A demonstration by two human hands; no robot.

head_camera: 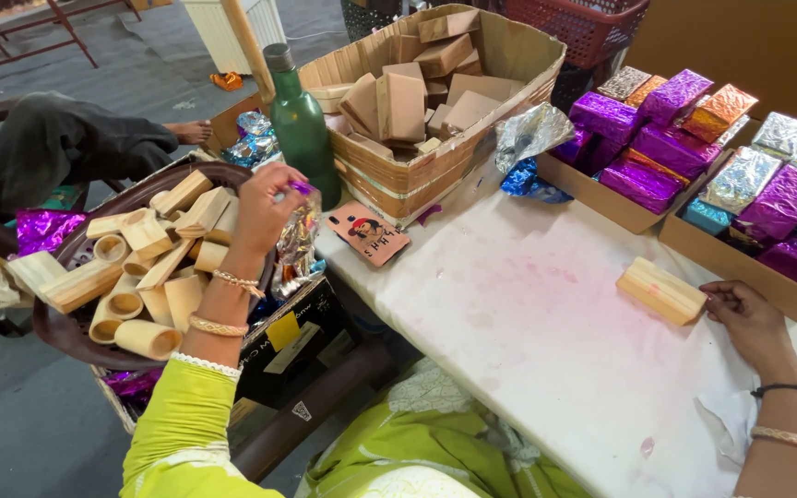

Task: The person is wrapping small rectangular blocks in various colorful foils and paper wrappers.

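Observation:
My left hand (265, 210) reaches out to the left over a dark round basket (57, 337) of pale wooden blocks and short tubes (154, 254). Its fingers pinch a small purple foil scrap (302, 187) beside a crinkled clear wrapper (297, 242). My right hand (749, 318) rests on the white table (528, 323), fingertips touching the end of a plain wooden block (661, 290) that lies flat there.
A green glass bottle (302, 124) stands by a cardboard box of brown blocks (435, 92). Open cartons of foil-wrapped blocks (694, 148) sit at the table's far right. A phone in a pink case (368, 233) lies near the table edge. Another person's leg (76, 143) is at left.

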